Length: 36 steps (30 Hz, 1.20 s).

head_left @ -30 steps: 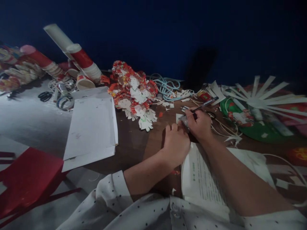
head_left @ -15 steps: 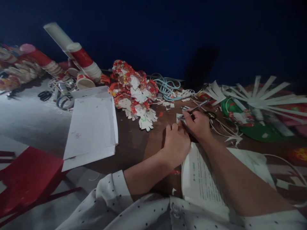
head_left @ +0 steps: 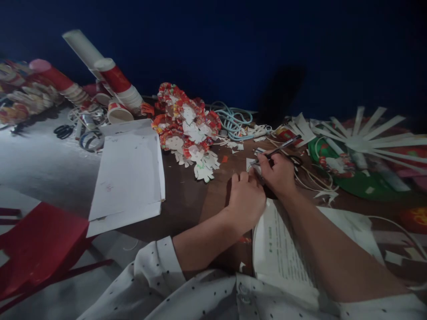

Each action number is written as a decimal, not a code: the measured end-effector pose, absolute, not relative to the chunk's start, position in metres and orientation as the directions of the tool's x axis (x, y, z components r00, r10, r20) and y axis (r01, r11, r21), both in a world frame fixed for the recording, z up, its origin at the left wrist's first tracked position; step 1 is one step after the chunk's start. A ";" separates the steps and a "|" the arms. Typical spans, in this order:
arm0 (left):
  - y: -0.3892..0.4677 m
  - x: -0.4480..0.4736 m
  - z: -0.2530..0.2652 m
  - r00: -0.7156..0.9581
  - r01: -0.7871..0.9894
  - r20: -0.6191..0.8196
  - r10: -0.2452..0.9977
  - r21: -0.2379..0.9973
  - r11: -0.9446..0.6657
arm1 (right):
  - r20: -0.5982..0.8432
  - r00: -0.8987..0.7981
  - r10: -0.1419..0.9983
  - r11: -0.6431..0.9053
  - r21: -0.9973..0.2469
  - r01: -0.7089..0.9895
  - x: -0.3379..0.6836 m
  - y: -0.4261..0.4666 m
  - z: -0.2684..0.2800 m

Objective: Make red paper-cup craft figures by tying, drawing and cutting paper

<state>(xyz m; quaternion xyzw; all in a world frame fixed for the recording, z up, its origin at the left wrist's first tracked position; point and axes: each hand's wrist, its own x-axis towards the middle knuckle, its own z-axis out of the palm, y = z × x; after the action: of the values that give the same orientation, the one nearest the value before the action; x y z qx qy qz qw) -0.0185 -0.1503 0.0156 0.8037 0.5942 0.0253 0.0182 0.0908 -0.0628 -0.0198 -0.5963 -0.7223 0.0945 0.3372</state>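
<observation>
My right hand (head_left: 280, 175) is closed round a dark pen (head_left: 285, 145), whose upper end slants up to the right. The pen's tip is down at a small piece of white paper (head_left: 249, 163) on the brown table. My left hand (head_left: 246, 198) lies just left of it with fingers curled, holding the paper at its near edge. The left fingertips and the pen tip are close together, and the hands hide part of the paper. Under my right forearm is an open printed booklet (head_left: 278, 253).
Left of my hands are a white board (head_left: 128, 175) and a pile of red-and-white paper crafts (head_left: 188, 129). Behind lies a coiled blue cord (head_left: 233, 120). Paper strips (head_left: 373, 140) fan out at right above a green plate (head_left: 363, 186). Stacked cups (head_left: 116, 80) and a red chair (head_left: 43, 244) are at left.
The pen has tilted a little, its upper end now farther right. My right hand has shifted slightly to the right; my left hand stays nearly in place.
</observation>
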 end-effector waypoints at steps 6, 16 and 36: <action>-0.151 -0.019 0.016 0.294 0.954 0.020 0.956 0.055 -0.295 | 0.396 -0.064 0.916 0.285 -0.531 0.798 0.092 -0.061 -0.021; -0.151 -0.018 0.016 0.291 0.955 0.032 0.956 0.053 -0.293 | 0.407 -0.058 0.912 0.286 -0.527 0.800 0.092 -0.059 -0.022; -0.152 -0.017 0.013 0.284 0.958 0.054 0.957 0.035 -0.286 | 0.455 -0.072 0.888 0.329 -0.516 0.791 0.088 -0.062 -0.018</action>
<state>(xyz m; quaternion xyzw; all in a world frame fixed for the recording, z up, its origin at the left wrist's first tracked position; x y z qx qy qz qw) -0.0174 -0.1516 0.0126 0.8012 0.5975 0.0322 -0.0021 0.0881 -0.0616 -0.0178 -0.5754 -0.7293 0.0662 0.3642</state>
